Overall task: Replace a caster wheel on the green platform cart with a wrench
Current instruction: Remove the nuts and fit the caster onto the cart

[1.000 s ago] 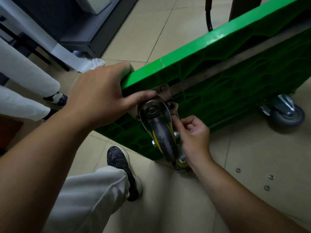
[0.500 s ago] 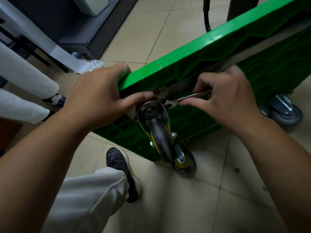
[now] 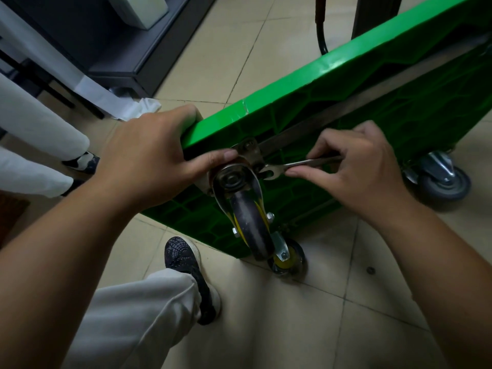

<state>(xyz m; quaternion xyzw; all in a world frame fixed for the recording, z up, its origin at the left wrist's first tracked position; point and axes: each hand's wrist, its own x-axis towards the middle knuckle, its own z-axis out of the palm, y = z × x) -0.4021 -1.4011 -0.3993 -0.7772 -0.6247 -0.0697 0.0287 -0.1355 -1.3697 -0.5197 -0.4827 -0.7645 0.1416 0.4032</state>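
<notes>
A: Cart pos.?
B: The green platform cart (image 3: 332, 83) is tipped up on edge on the tiled floor (image 3: 306, 328). Ribbed underside faces the camera, one corner near centre.
A: Hands?
B: The left hand (image 3: 149, 161) grips that corner, fingers curled over the top edge. Its thumb lies across onto the metal mounting plate (image 3: 249, 150) of the caster wheel (image 3: 247, 225). The right hand (image 3: 356, 166) pinches the wrench (image 3: 300, 164) by its shank w/ thumb & forefinger, other fingers curled.
A: Wrench where, exactly?
B: Approx. level, open end at the plate's right edge, just beside the caster's swivel head. Can't tell if it's seated on a bolt.
A: Caster itself?
B: Dark tyre, yellow hub, steel fork, sticking out from the underside twd the camera. Below it a second caster (image 3: 288, 258), yellow hub too, touches the floor. A grey caster (image 3: 442, 182) sits on the floor at far right, under the cart.
A: Anything else?
B: A dark mesh shoe (image 3: 186, 265) w/ a pale trouser leg, just left of the cart's btm edge. Another person's white trouser legs (image 3: 40, 123) at far left. A dark cabinet (image 3: 114, 49) & a crumpled white sheet (image 3: 138, 106) behind.
</notes>
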